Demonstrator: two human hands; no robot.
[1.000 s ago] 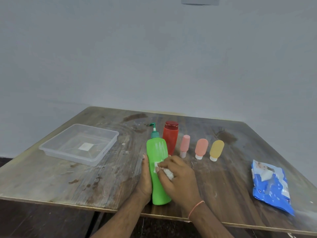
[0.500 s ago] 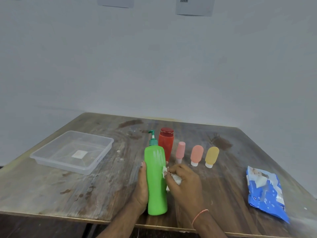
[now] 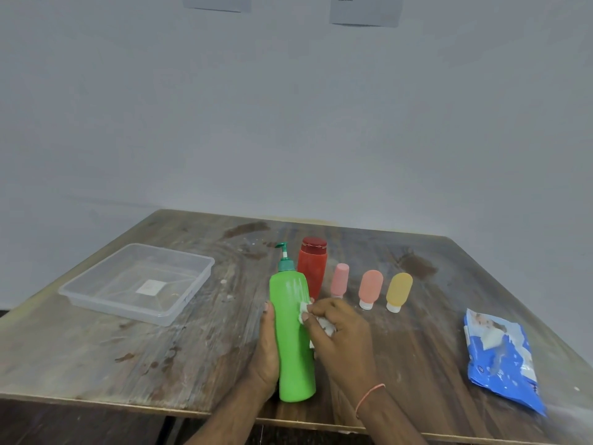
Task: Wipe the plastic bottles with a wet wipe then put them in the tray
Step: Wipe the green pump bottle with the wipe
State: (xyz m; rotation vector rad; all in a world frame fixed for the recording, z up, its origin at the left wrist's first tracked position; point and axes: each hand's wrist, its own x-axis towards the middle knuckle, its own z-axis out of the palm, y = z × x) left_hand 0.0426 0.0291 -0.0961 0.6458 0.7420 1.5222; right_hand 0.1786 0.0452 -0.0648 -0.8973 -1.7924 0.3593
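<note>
A tall green pump bottle [image 3: 293, 335] stands near the table's front edge. My left hand [image 3: 266, 351] grips its left side. My right hand [image 3: 343, 338] holds a crumpled white wet wipe [image 3: 306, 313] pressed against the bottle's right side at mid-height. Behind it stands a red bottle [image 3: 313, 268]. To the right stand a small pink bottle [image 3: 339, 279], a salmon bottle [image 3: 370, 288] and a yellow bottle [image 3: 398, 290], caps down. A clear plastic tray [image 3: 179, 303] sits at the left with nothing in it.
A blue wet-wipe pack [image 3: 500, 358] lies at the table's right edge. The wooden table [image 3: 160, 358] is stained and ends close in front of my arms. A grey wall stands behind.
The wipe in my right hand has moved from the bottle's front to its right side. The camera view has tilted, shifting the table lower in frame.
</note>
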